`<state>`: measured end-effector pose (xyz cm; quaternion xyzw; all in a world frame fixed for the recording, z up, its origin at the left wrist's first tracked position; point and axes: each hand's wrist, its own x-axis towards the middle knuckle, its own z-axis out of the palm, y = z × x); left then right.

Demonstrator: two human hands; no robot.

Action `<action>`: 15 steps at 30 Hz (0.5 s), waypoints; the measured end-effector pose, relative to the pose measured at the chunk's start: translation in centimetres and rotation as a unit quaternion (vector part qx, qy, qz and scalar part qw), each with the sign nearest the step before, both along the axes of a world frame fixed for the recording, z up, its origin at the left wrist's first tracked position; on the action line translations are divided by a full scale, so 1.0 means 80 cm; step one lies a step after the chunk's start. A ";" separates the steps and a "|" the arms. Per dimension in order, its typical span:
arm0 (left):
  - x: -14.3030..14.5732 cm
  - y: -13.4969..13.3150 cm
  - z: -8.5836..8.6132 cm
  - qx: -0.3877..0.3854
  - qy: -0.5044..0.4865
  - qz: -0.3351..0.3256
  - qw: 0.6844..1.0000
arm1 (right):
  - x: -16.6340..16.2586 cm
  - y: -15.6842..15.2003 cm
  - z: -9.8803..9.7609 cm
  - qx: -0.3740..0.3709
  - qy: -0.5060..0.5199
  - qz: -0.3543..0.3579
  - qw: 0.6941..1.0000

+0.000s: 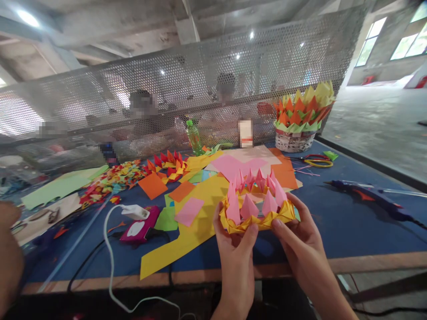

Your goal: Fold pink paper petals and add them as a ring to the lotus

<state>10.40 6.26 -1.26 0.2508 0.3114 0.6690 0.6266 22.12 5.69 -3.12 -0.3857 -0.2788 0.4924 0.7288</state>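
Between my two hands is a ring of folded paper, yellow at its base with pink pointed petals standing up around it. My left hand grips the ring's left side, thumb on the front of the yellow band. On the right side, my right hand holds the same band, its thumb pressed on the front and its fingers behind. The ring is held above the table's front edge. Under and beyond it lie yellow paper, a pink square and orange squares.
A hot glue gun lies at right, near scissors. A layered paper-petal basket stands at the back right. A purple power socket with a white plug and cable is at left, near piled folded pieces. Another person's arm shows far left.
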 end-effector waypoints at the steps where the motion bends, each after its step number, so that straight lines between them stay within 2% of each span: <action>1: 0.001 0.000 0.000 0.001 -0.001 0.001 1.000 | 0.000 -0.001 0.000 -0.001 0.000 0.000 1.000; 8: 0.005 -0.003 0.004 0.011 0.001 0.019 1.000 | -0.002 -0.001 0.004 0.003 0.002 -0.007 1.000; 15: 0.003 0.000 -0.002 0.005 0.003 0.010 1.000 | -0.001 -0.001 0.003 -0.006 0.003 -0.005 1.000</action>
